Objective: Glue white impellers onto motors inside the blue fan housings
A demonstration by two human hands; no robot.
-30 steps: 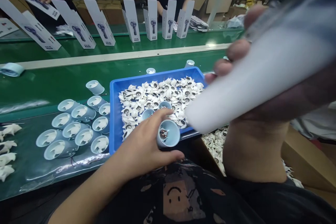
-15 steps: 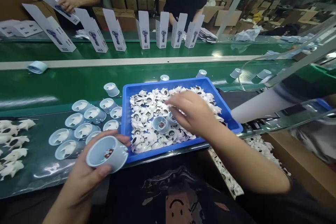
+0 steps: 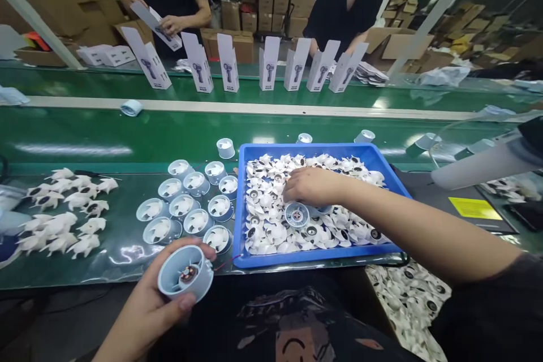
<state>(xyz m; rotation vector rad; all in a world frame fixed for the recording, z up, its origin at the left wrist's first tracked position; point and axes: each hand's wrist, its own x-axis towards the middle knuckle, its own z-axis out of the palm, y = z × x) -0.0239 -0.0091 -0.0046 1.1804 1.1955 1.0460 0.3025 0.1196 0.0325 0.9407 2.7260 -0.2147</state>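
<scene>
My left hand [image 3: 155,288] is wrapped round a light blue fan housing [image 3: 169,271], its round mouth facing up and a copper-coloured motor coil showing inside. Thin wires trail from its right side. Over the blue tray [image 3: 318,260] my right hand [image 3: 311,185] reaches down with curled fingers among white fan impellers [image 3: 271,232]. What its fingertips grip is hidden. Just below that hand, an empty-looking blue housing [image 3: 297,215] with a coil lies on the impellers, and another is partly covered. Left of the tray stand several housings [image 3: 197,220] with white impellers inside.
Loose impellers [image 3: 89,201] lie at the far left beside a dark thin tool. A pale tube [image 3: 475,164] slants in from the right. White printed cartons [image 3: 269,65] line the far side, where two people work. A box of impellers [image 3: 411,300] sits below the bench edge.
The camera view has shifted left, so the scene sits further right. My right hand has lowered into the impellers, fingers curling. My left hand still holds the housing, turned slightly.
</scene>
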